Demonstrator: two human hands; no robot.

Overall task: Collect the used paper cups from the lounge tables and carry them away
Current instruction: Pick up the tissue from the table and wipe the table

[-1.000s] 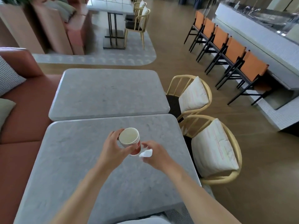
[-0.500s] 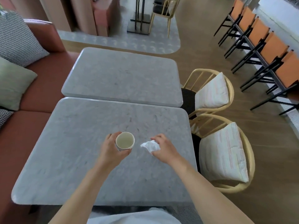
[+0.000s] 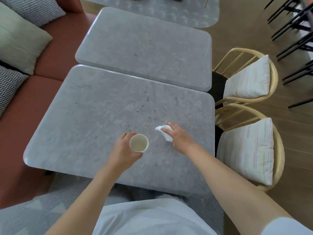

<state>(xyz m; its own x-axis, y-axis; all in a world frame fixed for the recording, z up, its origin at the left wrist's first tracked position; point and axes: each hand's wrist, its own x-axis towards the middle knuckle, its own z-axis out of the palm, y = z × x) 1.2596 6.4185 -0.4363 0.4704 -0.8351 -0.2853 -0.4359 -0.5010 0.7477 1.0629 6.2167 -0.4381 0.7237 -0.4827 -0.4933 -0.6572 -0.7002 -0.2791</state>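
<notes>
- The crumpled white tissue [image 3: 164, 134] has shifted right, away from the round paper cup [image 3: 138, 143].
- Left hand [image 3: 124, 150] grips the cup; right hand [image 3: 178, 137] presses the tissue onto the mottled grey stone surface [image 3: 94, 116].

One paper cup [image 3: 138, 143], one tissue [image 3: 165, 134], two tables [image 3: 101, 107], two chairs [image 3: 245, 78].
</notes>
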